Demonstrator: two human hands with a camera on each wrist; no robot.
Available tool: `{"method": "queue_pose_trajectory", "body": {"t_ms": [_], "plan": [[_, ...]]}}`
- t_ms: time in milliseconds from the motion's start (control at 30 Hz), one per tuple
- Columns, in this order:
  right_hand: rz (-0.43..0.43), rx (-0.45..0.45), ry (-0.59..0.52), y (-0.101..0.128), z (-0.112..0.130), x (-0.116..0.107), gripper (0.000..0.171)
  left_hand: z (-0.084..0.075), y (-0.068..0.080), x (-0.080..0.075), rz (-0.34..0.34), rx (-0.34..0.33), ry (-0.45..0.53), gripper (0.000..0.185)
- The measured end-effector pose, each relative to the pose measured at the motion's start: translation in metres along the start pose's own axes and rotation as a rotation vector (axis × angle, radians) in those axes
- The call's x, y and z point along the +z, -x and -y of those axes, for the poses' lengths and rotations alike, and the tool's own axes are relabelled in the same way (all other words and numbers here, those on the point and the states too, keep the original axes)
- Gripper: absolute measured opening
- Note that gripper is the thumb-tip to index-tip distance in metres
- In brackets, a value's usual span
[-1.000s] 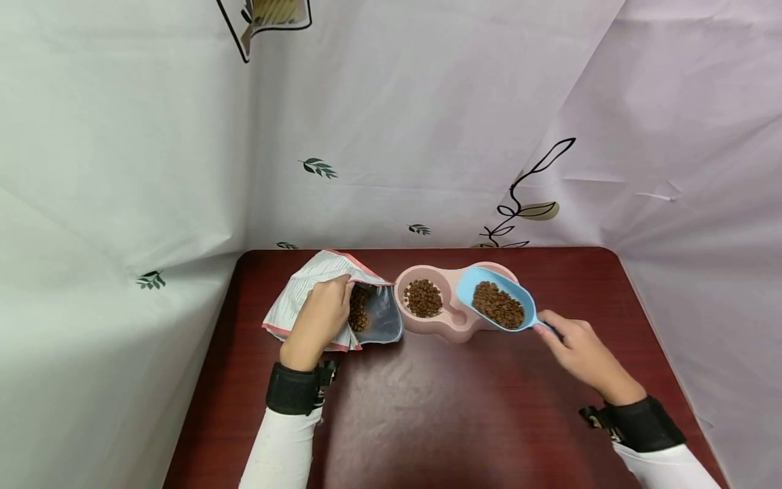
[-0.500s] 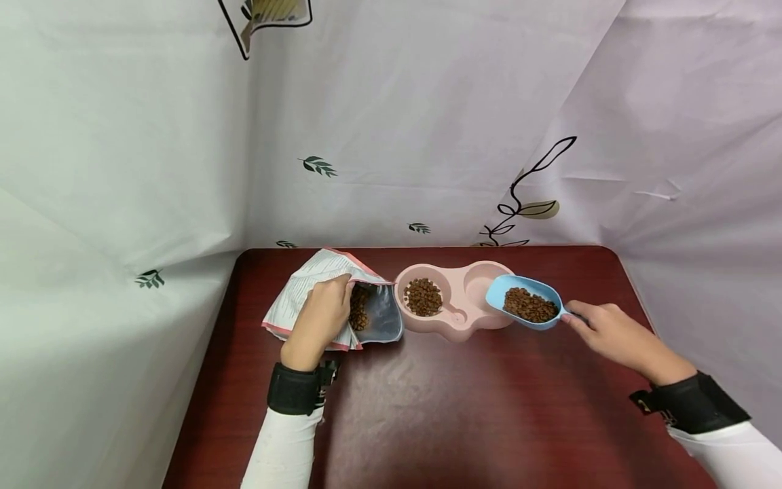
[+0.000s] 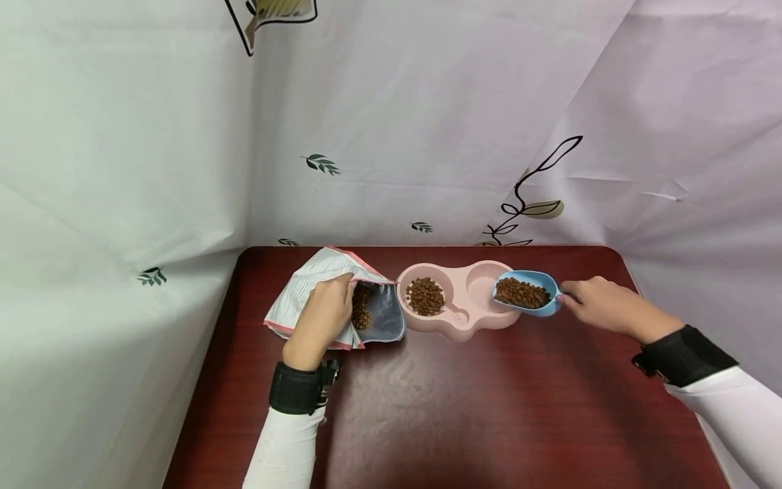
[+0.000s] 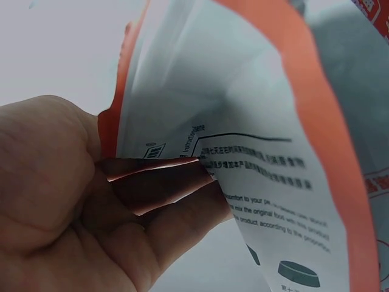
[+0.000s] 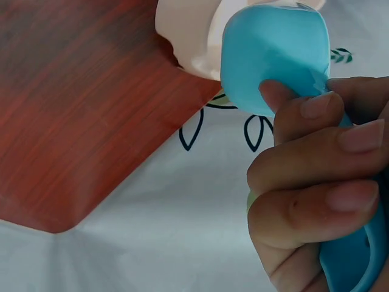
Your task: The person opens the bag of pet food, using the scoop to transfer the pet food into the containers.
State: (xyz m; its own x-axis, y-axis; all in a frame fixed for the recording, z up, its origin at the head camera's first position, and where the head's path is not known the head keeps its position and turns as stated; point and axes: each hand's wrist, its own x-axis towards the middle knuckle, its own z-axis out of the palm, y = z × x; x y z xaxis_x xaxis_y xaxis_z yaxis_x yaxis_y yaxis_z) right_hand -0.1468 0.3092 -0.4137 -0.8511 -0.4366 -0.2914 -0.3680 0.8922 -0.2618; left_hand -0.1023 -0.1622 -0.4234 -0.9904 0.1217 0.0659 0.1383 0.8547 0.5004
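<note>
Kibble fills the blue scoop [image 3: 526, 293], which my right hand [image 3: 601, 307] grips by the handle, fingers curled round it — it hangs over the right-hand bowl of the pink double feeder [image 3: 462, 317]. The left bowl already holds kibble. My left hand [image 3: 324, 318] pinches the open mouth of the food bag [image 3: 301, 292] lying on the worktop [image 3: 464, 407] just beside the feeder.

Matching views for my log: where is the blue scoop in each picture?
Head: scoop right of centre, full of kibble, over the pink feeder's right end, held by the right hand.
Left wrist: not in it.
Right wrist: its underside at upper right, fingers round the handle.
Shared landmark: the pink feeder.
</note>
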Motion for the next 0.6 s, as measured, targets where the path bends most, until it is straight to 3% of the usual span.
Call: {"method": "queue_pose_trajectory", "body": {"t_ms": [267, 600], "plan": [[0.002, -0.026, 0.122, -0.017, 0.001, -0.007, 0.016, -0.001, 0.0, 0.0, 0.002, -0.004, -0.003, 0.036], [-0.026, -0.046, 0.276, -0.021, 0.007, -0.01, 0.012, -0.001, 0.0, 0.0, 0.0, -0.005, -0.003, 0.036]]}}
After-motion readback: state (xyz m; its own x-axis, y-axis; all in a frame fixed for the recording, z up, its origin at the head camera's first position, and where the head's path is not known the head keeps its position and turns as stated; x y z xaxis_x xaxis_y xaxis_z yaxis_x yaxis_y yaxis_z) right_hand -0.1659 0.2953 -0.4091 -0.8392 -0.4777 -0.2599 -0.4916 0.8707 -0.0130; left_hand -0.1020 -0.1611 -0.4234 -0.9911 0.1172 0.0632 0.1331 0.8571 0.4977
